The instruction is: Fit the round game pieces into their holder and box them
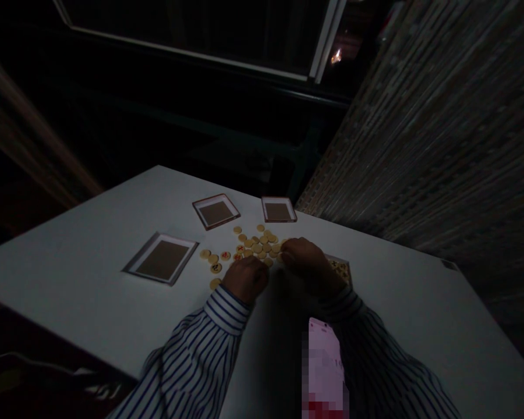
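Many round, pale wooden Chinese chess pieces (257,248) lie loose in the middle of the white table, most blank side up. A few show red or black characters, such as a black-marked piece (216,268) on the left. My left hand (247,278) is at the near edge of the spread, its fingers curled in; what they hold, if anything, is hidden. At the right side of the pieces is my right hand (306,265), its fingers closed and pointing down at them. Partly behind my right wrist sits a box (349,271) with several character-side-up pieces in it.
Three shallow framed trays stand on the white table (91,244): a left tray (161,258), a back tray (216,210) and a back right tray (279,209). A lit phone (325,361) lies between my forearms. A string curtain (441,134) hangs along the right edge.
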Demonstrator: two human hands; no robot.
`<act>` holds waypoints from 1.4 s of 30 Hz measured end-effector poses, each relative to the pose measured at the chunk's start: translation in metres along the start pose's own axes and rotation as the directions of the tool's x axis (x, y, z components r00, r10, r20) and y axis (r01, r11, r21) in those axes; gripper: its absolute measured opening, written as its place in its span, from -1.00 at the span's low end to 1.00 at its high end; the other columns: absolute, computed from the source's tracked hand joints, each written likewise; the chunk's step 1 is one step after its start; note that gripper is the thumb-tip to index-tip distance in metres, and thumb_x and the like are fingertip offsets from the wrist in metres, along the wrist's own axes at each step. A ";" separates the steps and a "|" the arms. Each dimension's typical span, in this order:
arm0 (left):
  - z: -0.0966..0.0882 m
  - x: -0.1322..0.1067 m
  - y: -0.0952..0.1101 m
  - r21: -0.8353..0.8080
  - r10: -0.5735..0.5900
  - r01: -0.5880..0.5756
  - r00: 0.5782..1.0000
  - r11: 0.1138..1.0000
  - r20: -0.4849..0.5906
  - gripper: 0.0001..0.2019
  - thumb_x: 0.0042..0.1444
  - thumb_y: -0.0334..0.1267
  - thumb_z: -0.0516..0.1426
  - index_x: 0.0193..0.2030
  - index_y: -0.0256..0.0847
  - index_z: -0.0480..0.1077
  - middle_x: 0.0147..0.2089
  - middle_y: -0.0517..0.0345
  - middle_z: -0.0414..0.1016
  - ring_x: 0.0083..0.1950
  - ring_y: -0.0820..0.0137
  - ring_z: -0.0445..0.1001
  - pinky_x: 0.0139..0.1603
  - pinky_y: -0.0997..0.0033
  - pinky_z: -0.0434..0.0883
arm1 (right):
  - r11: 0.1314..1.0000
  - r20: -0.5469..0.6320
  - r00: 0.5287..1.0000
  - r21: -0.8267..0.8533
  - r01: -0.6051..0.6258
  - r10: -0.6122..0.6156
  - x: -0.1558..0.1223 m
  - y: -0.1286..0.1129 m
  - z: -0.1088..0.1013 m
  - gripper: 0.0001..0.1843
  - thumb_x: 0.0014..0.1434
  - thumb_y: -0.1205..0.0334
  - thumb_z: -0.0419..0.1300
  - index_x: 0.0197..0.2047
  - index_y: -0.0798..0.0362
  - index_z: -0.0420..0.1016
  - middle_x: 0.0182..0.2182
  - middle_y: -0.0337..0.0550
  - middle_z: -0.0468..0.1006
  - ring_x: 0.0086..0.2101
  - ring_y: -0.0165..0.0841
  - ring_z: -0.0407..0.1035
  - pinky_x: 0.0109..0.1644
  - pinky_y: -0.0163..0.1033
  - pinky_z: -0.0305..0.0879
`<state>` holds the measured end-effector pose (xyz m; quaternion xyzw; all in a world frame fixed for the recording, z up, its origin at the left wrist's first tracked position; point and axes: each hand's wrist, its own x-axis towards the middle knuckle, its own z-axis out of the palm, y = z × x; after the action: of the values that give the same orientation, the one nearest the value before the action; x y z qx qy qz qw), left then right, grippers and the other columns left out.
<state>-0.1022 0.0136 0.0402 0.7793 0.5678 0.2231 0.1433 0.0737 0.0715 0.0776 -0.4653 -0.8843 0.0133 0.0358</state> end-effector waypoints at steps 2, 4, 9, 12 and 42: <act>0.001 0.000 -0.001 0.004 -0.002 0.002 1.000 1.000 -0.007 -0.81 0.06 -0.32 0.02 -0.28 -0.23 0.46 -0.28 0.04 0.48 -0.20 0.32 0.44 -0.18 0.34 0.33 | 0.999 0.057 0.998 -0.054 0.011 -0.008 0.013 -0.003 -0.001 -0.76 0.16 0.20 0.02 -0.15 0.07 0.40 -0.17 -0.06 0.49 -0.16 -0.26 0.30 -0.14 -0.24 0.15; 0.003 0.000 -0.002 0.011 0.001 0.000 1.000 1.000 -0.021 -0.81 0.07 -0.31 0.02 -0.29 -0.23 0.45 -0.29 0.04 0.47 -0.22 0.32 0.44 -0.19 0.34 0.33 | 0.996 0.067 0.997 -0.080 0.039 -0.033 0.022 -0.009 -0.001 -0.74 0.17 0.18 0.01 -0.13 0.06 0.40 -0.16 -0.06 0.49 -0.14 -0.26 0.29 -0.13 -0.23 0.14; 0.005 -0.001 -0.004 0.035 0.002 -0.002 1.000 0.999 -0.008 -0.82 0.07 -0.30 0.01 -0.33 -0.24 0.44 -0.29 0.04 0.47 -0.24 0.33 0.43 -0.21 0.36 0.32 | 0.989 0.061 0.996 -0.124 0.078 -0.071 0.034 -0.020 0.000 -0.75 0.15 0.17 0.01 -0.18 0.08 0.41 -0.21 -0.07 0.51 -0.18 -0.23 0.31 -0.16 -0.22 0.15; 0.004 0.000 -0.003 0.037 -0.001 0.001 1.000 0.999 0.004 -0.82 0.07 -0.31 0.01 -0.33 -0.26 0.44 -0.29 0.02 0.47 -0.23 0.32 0.43 -0.20 0.36 0.32 | 0.986 0.076 0.994 -0.141 0.092 -0.081 0.038 -0.022 0.001 -0.76 0.13 0.18 0.02 -0.19 0.08 0.41 -0.21 -0.06 0.51 -0.18 -0.22 0.31 -0.18 -0.21 0.16; 0.005 0.004 -0.007 -0.170 -0.068 -0.002 0.912 0.985 -0.404 -0.75 0.06 -0.22 0.12 -0.11 -0.24 0.37 -0.18 0.02 0.46 -0.11 0.31 0.41 -0.07 0.31 0.37 | 0.215 0.256 0.966 0.942 -0.256 0.028 0.024 -0.014 -0.007 -0.71 -0.16 0.16 0.27 -0.36 0.11 0.34 -0.63 -0.40 0.37 -0.59 -0.55 0.22 -0.51 -0.41 0.07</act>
<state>-0.1044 0.0192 0.0334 0.6909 0.5777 0.4251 0.0901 0.0492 0.0835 0.0863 -0.4179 -0.6368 0.6044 0.2335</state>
